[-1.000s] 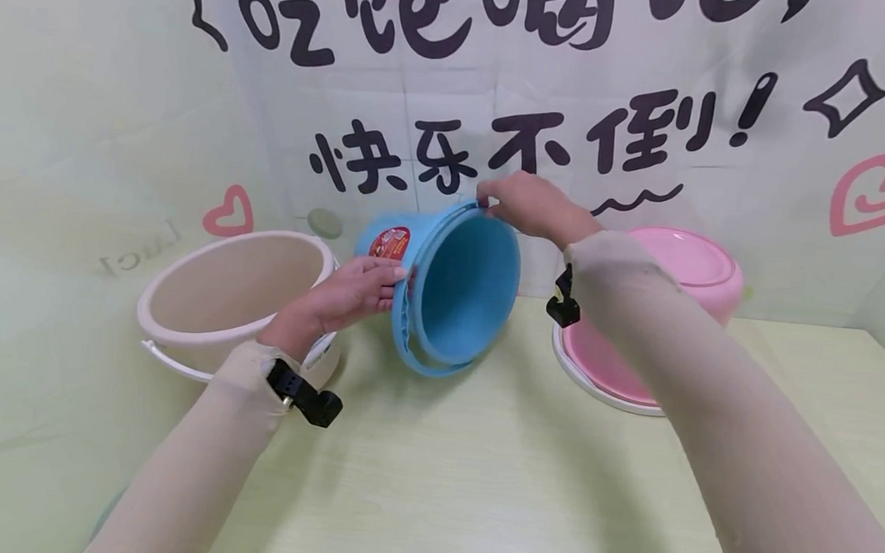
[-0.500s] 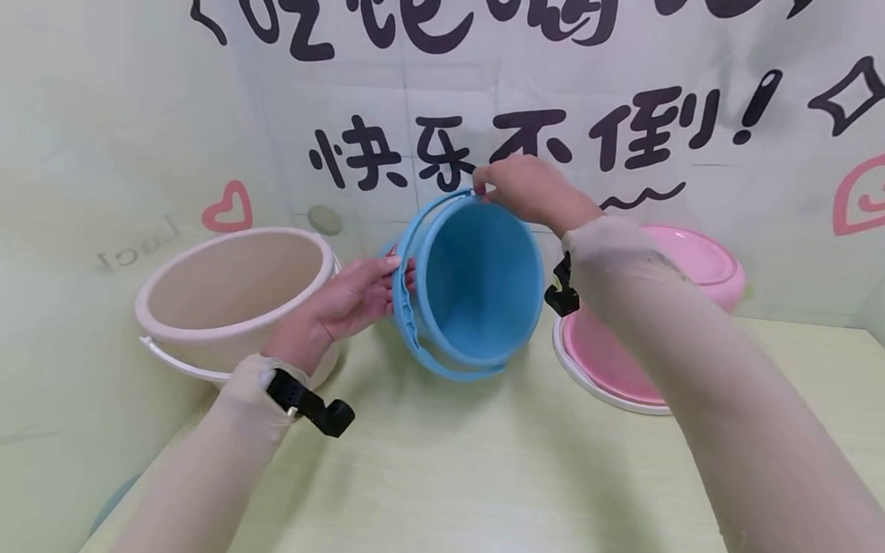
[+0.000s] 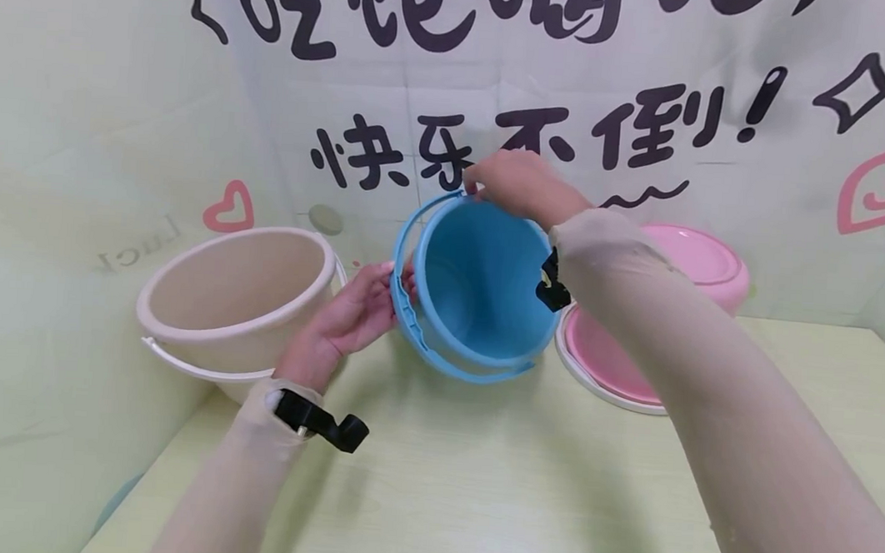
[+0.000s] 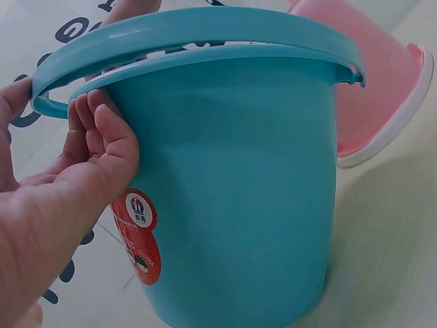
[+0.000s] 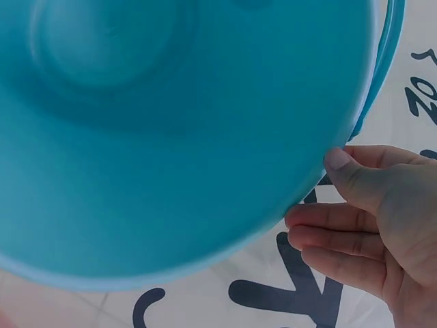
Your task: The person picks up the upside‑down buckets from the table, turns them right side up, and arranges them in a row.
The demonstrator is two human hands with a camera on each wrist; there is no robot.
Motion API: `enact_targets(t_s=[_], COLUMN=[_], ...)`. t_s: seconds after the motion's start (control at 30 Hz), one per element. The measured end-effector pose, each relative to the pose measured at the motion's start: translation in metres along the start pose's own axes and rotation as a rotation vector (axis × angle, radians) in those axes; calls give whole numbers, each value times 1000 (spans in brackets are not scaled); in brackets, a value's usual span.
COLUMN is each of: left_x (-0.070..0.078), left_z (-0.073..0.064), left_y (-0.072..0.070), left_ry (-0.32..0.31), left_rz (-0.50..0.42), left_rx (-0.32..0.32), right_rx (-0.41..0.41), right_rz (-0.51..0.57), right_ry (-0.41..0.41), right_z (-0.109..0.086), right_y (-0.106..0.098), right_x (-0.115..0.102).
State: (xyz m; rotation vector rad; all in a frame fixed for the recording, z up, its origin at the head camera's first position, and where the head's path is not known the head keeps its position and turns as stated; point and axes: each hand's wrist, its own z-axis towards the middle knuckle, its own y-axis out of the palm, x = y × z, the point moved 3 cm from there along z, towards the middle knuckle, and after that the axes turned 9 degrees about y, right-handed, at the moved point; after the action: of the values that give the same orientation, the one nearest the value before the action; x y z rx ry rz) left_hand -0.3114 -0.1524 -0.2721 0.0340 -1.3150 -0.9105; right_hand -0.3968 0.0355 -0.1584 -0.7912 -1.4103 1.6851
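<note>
A blue bucket (image 3: 487, 279) tilts with its mouth toward me, and its handle (image 3: 417, 334) hangs off the rim on the left. My left hand (image 3: 358, 314) has its thumb on the handle's outer side. Its curled fingers (image 4: 113, 140) lie between handle and bucket wall, just under the rim. At the top, my right hand (image 3: 518, 180) pinches the bucket's rim, thumb inside and fingers outside, as the right wrist view shows. A red label (image 4: 140, 239) is on the bucket's side. Whether the base touches the table is hidden in the head view.
A beige bucket (image 3: 176, 342) with a white handle stands at the left. To the right, behind my right forearm, a pink container (image 3: 727, 287) leans in a pink-and-white one (image 3: 604, 352). A lettered wall covering (image 3: 377, 89) rises behind the table (image 3: 446, 485).
The blue bucket has swung to the right and turned its mouth more toward me. My left hand has rolled palm-up and followed it; my right hand stays on the rim, slightly higher and further left.
</note>
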Motion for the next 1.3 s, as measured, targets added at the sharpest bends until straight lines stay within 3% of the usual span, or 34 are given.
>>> enact_targets(t_s=[0.27,0.53,0.8,1.0,1.3], left_x=[-9,-14,-23,-31,-42], left_z=[-6,-11,-12,-12,-8], left_y=[-5,-12,-22,-29,-38], left_ry=[-1,36,82,103,143], left_rz=[-111,-257,-388,-523,-567], left_rx=[65,55,110,100,133], right_rx=[-9,-19,12,-1,-12], right_rz=[-12,-33,-45,-71,-23], right_ry=[-21,-18,-42,-21,37], right_z=[8,24,40,50,60], right_y=[1,4,12,20,33], right_x=[-12,-26,-37,-43,-41])
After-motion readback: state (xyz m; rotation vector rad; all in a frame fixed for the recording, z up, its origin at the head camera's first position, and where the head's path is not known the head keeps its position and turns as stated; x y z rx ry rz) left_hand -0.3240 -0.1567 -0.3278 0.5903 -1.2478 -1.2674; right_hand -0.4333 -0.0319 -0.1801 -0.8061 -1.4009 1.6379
